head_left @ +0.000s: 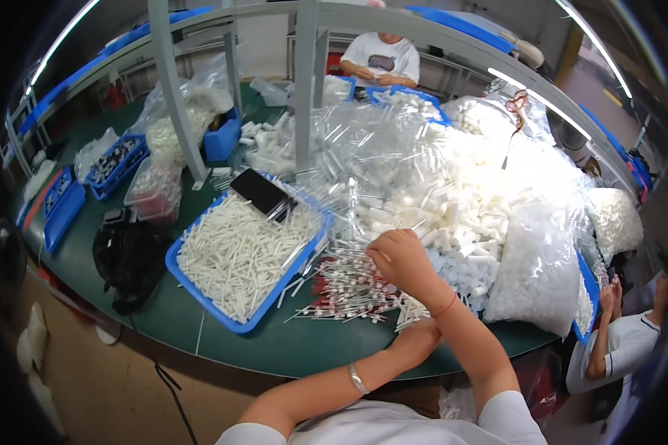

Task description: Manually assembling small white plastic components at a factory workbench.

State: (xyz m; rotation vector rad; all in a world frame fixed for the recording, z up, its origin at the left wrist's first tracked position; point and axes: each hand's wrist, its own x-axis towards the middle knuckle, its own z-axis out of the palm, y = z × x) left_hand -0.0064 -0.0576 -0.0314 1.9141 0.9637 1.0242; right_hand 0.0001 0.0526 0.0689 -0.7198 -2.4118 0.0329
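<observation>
Thin sticks [349, 288], heaped on green table [304, 347] | right hand [403, 259] over heap, fingers bent; left hand [420, 341] partly hidden; I can't tell either's hold | crossed reach might scatter sticks, I judge

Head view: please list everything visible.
Table: one, green, centre.
Frame: one, grey, above table.
Bins: several, blue, around table.
Tray: one, blue, centre-left.
Sticks: many, white, in tray.
Phone: one, black, on tray.
Rods: many, red-and-white, right of tray.
Tubes: many, white, beyond rods.
Bags: several, clear, around tubes.
Bundle: one, black, left.
Co-workers: at least two, white-shirted, far and right.
Left hand: one, bare, table edge.
Right hand: one, bare, at rods.
</observation>
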